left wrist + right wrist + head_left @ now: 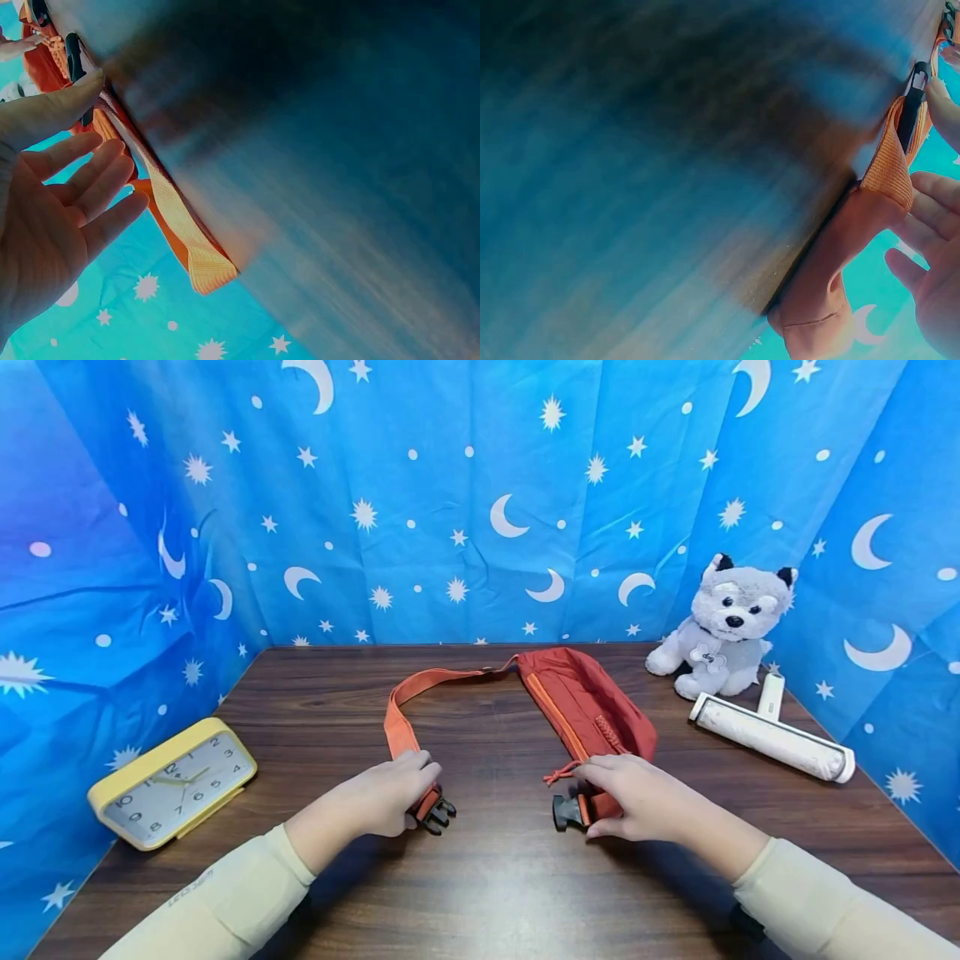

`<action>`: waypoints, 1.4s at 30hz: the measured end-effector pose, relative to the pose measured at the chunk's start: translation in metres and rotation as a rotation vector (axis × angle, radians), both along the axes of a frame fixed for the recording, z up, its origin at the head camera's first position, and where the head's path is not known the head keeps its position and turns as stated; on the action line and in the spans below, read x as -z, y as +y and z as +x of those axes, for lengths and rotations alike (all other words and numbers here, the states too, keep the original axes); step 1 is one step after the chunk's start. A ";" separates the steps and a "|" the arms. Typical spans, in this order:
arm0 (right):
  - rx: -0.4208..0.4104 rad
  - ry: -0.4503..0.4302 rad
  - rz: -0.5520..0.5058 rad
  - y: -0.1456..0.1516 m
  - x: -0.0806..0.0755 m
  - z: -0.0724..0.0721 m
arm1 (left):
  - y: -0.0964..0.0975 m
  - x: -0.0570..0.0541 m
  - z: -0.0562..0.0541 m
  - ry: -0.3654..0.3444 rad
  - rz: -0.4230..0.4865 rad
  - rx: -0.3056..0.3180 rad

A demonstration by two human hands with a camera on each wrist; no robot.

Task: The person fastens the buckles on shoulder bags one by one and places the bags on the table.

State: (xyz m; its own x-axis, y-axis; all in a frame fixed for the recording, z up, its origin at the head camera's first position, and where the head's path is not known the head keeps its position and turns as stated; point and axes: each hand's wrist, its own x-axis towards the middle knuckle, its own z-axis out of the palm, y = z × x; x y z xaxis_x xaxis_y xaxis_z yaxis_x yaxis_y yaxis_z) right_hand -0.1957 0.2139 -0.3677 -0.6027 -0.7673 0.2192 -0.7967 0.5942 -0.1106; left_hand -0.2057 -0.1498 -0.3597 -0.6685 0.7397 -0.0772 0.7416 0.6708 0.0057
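Bag lying right of centre on worktop, strap curving left. Left hand holding fingers loosely spread at prong half, right hand likewise at socket half; contact unclear. Step seemingly concerning grasping buckle ends; next probably needing firm pinch, alignment.

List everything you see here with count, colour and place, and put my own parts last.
bag: one, rust-red with orange zip, right of centre
strap: one, orange, looping left from the bag's far end
pronged buckle half: one, black, at the strap's near end
socket buckle half: one, black, by the bag's near end
clock: one, yellow, pale face, left
plush dog: one, grey and white, back right
T-shaped roller: one, white, right, before the dog
table: one, brown, underneath
backdrop: count unclear, blue with white stars and moons, behind and both sides
sleeves: two, cream, near edge
left grip: one, bare, beside the pronged half
right grip: one, bare, beside the socket half
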 end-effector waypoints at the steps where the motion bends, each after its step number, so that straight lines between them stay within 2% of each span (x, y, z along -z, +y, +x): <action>1: -0.004 0.002 -0.001 0.000 0.000 0.000 | 0.000 0.000 0.000 -0.005 -0.004 -0.003; 8: -0.050 0.026 -0.016 -0.003 0.003 -0.001 | 0.003 -0.002 0.001 0.004 -0.016 0.011; 18: -0.018 0.034 0.037 -0.005 0.003 0.000 | 0.007 -0.003 0.002 0.005 -0.042 0.013; 28: 0.000 0.041 0.077 -0.007 0.003 0.000 | 0.007 -0.001 0.001 0.009 -0.024 0.026; 35: -0.021 0.027 0.074 -0.007 0.003 0.000 | 0.007 -0.002 0.001 -0.038 -0.036 -0.009; 42: -0.055 0.050 0.050 -0.008 0.004 -0.001 | 0.007 -0.004 -0.001 -0.056 -0.011 0.014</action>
